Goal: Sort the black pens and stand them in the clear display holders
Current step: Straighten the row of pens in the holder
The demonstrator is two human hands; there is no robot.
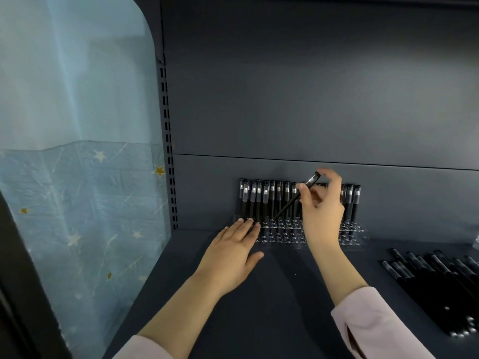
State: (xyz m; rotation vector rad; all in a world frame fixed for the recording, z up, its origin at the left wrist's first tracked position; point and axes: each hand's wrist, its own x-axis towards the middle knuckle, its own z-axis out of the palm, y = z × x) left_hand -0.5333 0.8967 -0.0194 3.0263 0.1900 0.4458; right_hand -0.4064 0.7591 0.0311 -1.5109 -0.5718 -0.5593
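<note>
Matte dark shelf [285,294] carries a clear ringed holder [285,233] with slim black pens [269,200] upright in it. Left hand [230,257] lies flat, straight fingers touching the holder's left end — right hand [321,211] pinches a tilted pen [298,196] over the middle rings.

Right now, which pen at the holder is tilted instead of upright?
The pen pinched by the right hand: it slants, cap up-right, tip down-left over the clear holder. The other pens there stand upright in their rows.
</note>
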